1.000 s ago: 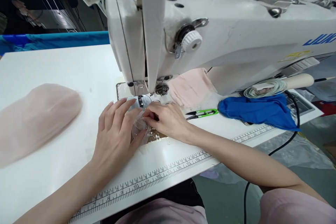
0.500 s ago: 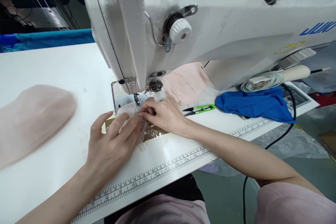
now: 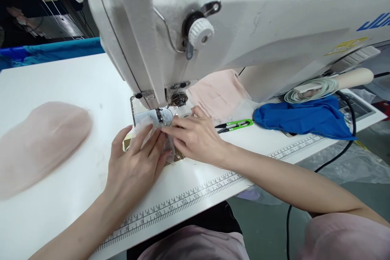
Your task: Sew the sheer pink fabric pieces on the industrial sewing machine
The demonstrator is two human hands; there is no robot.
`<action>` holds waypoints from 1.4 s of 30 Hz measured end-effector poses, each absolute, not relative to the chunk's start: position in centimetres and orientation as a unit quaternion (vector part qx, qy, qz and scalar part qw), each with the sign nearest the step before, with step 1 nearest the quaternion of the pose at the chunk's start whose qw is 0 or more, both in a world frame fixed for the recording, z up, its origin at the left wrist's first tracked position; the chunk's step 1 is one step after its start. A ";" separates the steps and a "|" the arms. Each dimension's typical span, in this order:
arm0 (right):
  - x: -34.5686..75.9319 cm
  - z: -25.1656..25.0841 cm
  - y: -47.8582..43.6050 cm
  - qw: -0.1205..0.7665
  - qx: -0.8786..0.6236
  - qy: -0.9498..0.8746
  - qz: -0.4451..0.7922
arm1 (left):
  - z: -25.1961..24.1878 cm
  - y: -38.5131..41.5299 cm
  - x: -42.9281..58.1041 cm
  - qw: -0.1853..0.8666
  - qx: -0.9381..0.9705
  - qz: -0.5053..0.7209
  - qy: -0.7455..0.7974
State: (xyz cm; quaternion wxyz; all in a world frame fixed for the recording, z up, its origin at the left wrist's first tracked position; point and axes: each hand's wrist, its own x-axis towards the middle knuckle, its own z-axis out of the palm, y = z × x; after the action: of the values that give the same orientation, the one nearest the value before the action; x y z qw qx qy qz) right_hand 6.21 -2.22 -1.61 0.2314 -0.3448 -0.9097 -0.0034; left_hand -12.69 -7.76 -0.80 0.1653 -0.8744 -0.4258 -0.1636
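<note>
My left hand (image 3: 134, 162) lies flat with its fingers spread on a small piece of sheer pale fabric (image 3: 143, 126), pressing it on the plate under the needle (image 3: 159, 114) of a white sewing machine (image 3: 243, 24). My right hand (image 3: 195, 136) rests on the same fabric from the right, its fingers stretched toward the presser foot and touching the cloth right beside it. The part of the fabric under my fingers is hidden.
A stack of pale pink sheer pieces (image 3: 39, 142) lies at the left of the white table (image 3: 76, 85). Green thread snips (image 3: 234, 124), folded pink cloth (image 3: 219, 91), a blue cloth (image 3: 304, 118) and a coil of tape (image 3: 310, 91) sit right of the needle. A ruler strip (image 3: 183, 203) runs along the table's front edge.
My right hand's fingers have gone from a pinch to stretched flat toward the presser foot. My left hand has shifted slightly, staying flat on the fabric. My view has moved closer to the machine.
</note>
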 end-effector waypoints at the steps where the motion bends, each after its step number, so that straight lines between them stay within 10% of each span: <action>1: 6.3 -1.6 -2.5 0.219 -0.340 -0.914 -0.022 | -0.9 -7.7 -12.7 0.166 -0.873 -0.162 -0.429; 42: 6.2 -1.8 -2.3 0.167 -0.353 -0.915 -0.106 | -2.0 -7.2 -12.2 0.138 -0.855 -0.167 -0.471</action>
State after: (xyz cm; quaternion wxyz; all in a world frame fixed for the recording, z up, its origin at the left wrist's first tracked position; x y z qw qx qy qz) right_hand 6.24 -2.32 -1.79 0.1669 -0.3529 -0.9145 -0.1060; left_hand -12.18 -7.24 -2.01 0.1384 -0.8548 -0.4714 -0.1670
